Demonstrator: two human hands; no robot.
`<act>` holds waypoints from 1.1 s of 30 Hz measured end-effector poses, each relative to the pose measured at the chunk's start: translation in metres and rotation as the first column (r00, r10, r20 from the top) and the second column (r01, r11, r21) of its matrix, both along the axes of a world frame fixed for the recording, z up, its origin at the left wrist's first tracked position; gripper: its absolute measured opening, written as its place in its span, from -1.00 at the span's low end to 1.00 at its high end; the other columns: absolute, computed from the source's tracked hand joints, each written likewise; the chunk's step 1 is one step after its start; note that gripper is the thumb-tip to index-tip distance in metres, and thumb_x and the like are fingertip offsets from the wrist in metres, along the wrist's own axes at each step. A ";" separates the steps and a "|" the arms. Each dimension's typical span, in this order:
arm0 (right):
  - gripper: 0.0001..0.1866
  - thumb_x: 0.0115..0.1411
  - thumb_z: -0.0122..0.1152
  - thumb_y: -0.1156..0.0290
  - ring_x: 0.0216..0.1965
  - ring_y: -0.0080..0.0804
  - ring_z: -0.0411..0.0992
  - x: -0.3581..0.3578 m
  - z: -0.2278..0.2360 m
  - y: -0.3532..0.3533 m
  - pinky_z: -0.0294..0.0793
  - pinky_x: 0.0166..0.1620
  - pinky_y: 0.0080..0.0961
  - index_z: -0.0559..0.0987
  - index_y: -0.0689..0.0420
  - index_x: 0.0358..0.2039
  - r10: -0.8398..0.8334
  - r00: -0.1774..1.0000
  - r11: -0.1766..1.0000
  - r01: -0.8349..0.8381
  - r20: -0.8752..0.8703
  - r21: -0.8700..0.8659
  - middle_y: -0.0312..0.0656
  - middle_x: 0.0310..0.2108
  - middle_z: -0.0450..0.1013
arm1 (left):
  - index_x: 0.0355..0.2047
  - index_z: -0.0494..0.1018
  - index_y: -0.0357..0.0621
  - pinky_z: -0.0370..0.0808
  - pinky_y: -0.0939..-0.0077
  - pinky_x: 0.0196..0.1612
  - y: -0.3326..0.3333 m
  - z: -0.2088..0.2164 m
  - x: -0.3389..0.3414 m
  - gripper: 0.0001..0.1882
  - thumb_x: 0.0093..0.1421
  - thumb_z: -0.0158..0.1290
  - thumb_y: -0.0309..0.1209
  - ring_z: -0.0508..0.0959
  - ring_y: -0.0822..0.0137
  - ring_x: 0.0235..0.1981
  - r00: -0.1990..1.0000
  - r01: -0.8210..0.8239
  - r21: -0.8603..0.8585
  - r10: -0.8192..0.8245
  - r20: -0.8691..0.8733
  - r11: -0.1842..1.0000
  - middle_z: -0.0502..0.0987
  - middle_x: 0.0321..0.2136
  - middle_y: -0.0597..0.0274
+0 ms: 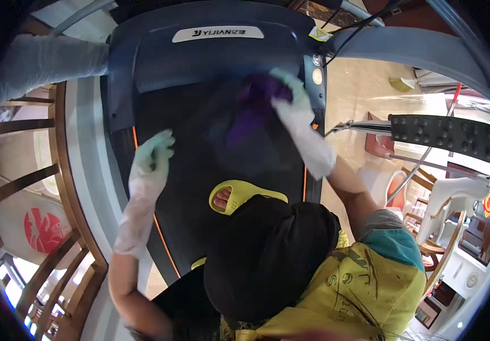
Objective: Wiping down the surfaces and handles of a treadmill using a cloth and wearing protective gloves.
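Note:
A dark purple cloth (250,108), smeared by motion, is gripped in my right hand (293,96) over the far right part of a black treadmill belt (188,142). A whitish glove with a long cuff covers that hand and wrist. My left hand (155,153), in a similar glove, is near the belt's left edge. Its fingers are loosely bent and apart, and no object shows in them. Between and nearer than the hands, my foot in a yellow slipper (245,193) rests on the belt, below my black-clad knee (268,250).
The treadmill's dark motor cover (216,57) spans the far end. A wooden railing (66,170) runs along the left. At right are a grey treadmill upright (404,48), a black studded bar (447,136), a broom head (402,84) and chairs. Cables hang at the far right.

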State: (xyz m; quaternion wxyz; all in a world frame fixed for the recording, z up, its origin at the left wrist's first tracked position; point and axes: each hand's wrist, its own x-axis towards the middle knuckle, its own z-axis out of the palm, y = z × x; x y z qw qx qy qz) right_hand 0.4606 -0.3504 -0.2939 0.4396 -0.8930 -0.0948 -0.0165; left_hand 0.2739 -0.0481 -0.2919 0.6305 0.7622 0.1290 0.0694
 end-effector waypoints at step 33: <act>-0.28 -0.07 0.46 0.22 0.18 0.04 0.40 -0.050 -0.076 0.099 0.34 0.26 -0.11 0.50 0.15 0.15 0.588 0.808 0.709 -0.490 0.043 -0.507 0.01 0.09 0.49 | 0.17 0.37 -0.26 0.51 0.44 0.10 0.031 0.017 -0.154 -0.64 0.39 0.02 -0.50 0.56 0.26 0.07 0.853 0.013 0.152 0.069 -0.518 0.988 0.55 0.04 -0.01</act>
